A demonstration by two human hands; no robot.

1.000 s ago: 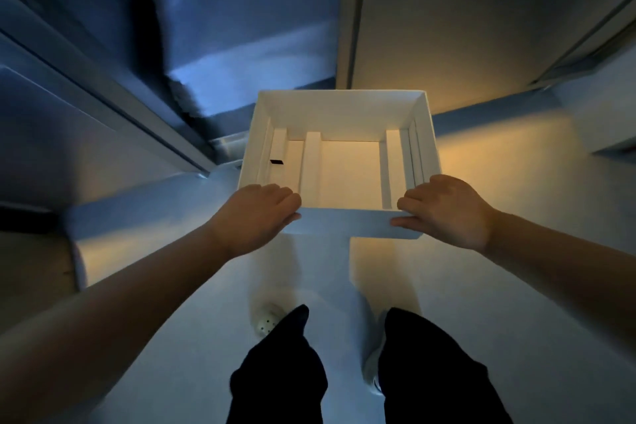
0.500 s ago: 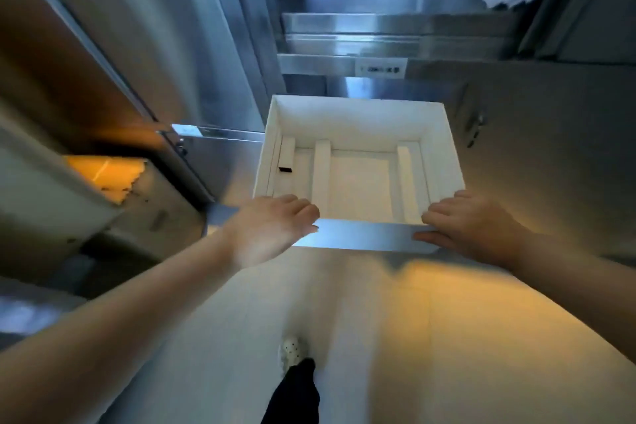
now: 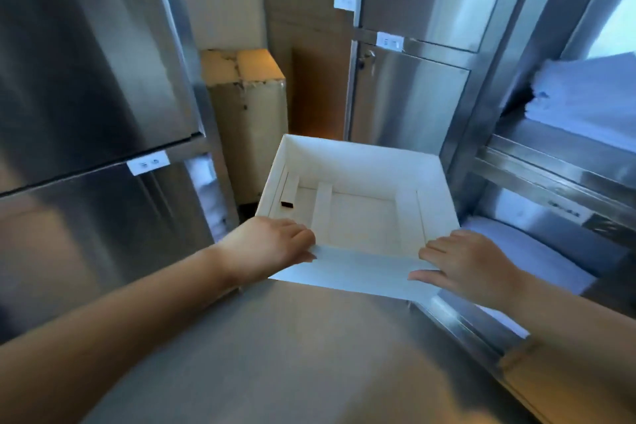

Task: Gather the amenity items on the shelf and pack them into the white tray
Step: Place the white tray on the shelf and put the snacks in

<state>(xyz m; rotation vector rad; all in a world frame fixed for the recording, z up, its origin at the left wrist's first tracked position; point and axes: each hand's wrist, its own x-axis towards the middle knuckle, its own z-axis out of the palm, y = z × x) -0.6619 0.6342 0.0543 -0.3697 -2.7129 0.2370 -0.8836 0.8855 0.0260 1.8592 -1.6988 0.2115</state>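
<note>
I carry a white tray (image 3: 358, 157) in both hands, held out in front of me above the floor. It is a deep square box with low white dividers inside and a small dark slot near its left wall; nothing lies in it. My left hand (image 3: 272, 244) grips the near left corner of its rim. My right hand (image 3: 464, 262) grips the near right corner, fingers spread over the near wall. No amenity items are in sight.
Stainless steel cabinet doors (image 3: 86, 79) stand close on the left, more steel doors (image 3: 409, 89) ahead. A worn cardboard box (image 3: 247, 107) stands between them. On the right, steel shelves (image 3: 550, 169) hold stacks of white linen (image 3: 585, 96).
The view has swung up and round from the floor and my legs to the cabinets and shelves. Both hands keep the same hold on the tray.
</note>
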